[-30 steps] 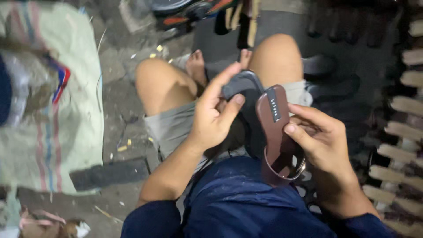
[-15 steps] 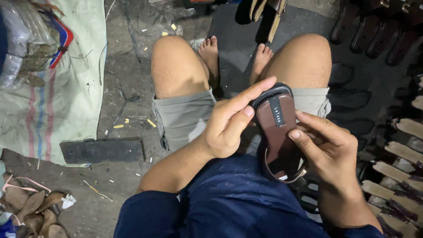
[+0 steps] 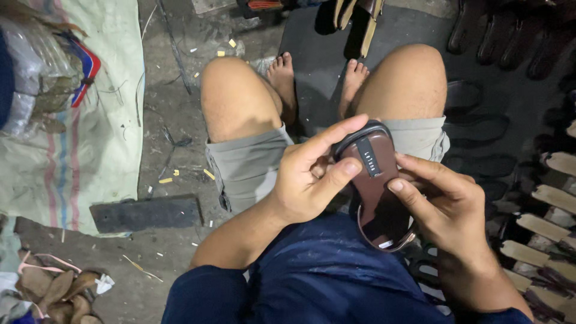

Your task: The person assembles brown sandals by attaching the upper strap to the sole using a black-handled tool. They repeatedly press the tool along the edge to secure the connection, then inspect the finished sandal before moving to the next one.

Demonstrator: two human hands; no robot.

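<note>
Here, seen from above, a seated person holds a brown sandal (image 3: pixel 377 186) over their lap, between bare knees, with both hands. The left hand (image 3: pixel 309 180) wraps the sandal's left edge near the toe end; its index finger lies along the dark rim at the top and its thumb presses the brown insole beside a small dark label strip, so that grip is closed on the sandal and steadies it. The right hand (image 3: pixel 447 207) cups the other side, its thumb resting on the insole and its fingers curled beneath, also closed on the sandal, which sits tilted with the insole facing up, apparently so the surface can be seen and pressed. The person sits on a dark mat (image 3: pixel 318 54) on the floor, bare feet tucked ahead. To the right lie rows of sandal soles (image 3: pixel 543 225), near at hand. To the left are a striped woven sack (image 3: pixel 66 162) and a dark flat slab (image 3: pixel 147 213).
</note>
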